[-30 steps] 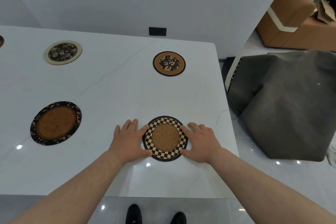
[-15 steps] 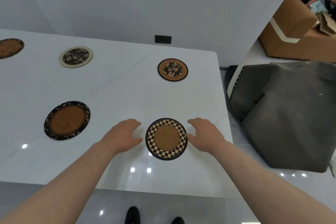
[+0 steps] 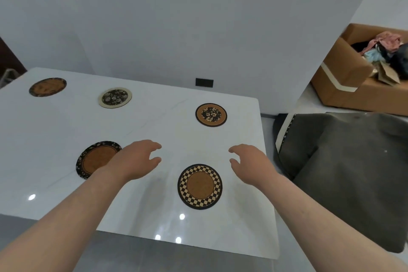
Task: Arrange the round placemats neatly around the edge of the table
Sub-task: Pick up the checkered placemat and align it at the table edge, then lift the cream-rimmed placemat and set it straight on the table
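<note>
A checkered round placemat (image 3: pixel 200 186) lies flat near the front right of the white table (image 3: pixel 154 130). My left hand (image 3: pixel 136 160) hovers above the table to its upper left, fingers apart and empty. My right hand (image 3: pixel 250 163) hovers to its upper right, also empty with curled fingers. A black-rimmed brown placemat (image 3: pixel 95 159) lies at the front left, partly hidden by my left wrist. Along the far side lie a brown mat with a dark floral centre (image 3: pixel 211 114), a cream-rimmed floral mat (image 3: pixel 115 97) and a dark-rimmed brown mat (image 3: pixel 47 87).
A dark grey covered chair or cushion (image 3: pixel 344 168) stands close to the table's right edge. A cardboard box (image 3: pixel 353 77) with clothes sits on the floor behind it. A white wall with a black socket (image 3: pixel 204 82) runs behind the table.
Both hands have lifted off the checkered placemat and moved up and apart. The camera has tilted upward, so more of the far table shows.
</note>
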Available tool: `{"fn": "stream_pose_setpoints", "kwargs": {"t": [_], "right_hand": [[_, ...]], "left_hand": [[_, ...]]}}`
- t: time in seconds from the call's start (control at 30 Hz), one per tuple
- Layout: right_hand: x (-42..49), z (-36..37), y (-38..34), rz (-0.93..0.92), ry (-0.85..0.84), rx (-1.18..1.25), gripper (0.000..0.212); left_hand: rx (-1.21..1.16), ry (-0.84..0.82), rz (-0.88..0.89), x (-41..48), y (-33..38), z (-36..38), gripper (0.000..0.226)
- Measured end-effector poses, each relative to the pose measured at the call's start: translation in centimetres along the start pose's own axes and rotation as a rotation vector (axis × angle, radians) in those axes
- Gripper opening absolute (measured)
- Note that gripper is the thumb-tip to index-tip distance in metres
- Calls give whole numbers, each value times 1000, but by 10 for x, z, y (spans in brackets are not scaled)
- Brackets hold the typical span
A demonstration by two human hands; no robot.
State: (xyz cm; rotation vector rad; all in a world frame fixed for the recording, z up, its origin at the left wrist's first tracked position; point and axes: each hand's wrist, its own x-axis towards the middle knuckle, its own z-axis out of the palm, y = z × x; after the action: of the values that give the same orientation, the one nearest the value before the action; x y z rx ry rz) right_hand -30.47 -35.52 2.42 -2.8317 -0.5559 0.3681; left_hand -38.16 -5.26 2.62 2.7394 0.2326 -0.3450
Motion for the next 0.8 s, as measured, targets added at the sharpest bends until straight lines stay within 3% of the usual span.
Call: {"fn": "stream_pose_setpoints", "kwargs": {"t": [0.37, 0.8], "right_hand": [[-24, -55, -28, -85, 113, 39, 39], [-54, -68, -97, -135, 165, 55, 38]], "left_hand": [[-94, 156, -112, -62, 9, -54, 45], [-114, 187, -118, -119, -27, -84, 37]]}}
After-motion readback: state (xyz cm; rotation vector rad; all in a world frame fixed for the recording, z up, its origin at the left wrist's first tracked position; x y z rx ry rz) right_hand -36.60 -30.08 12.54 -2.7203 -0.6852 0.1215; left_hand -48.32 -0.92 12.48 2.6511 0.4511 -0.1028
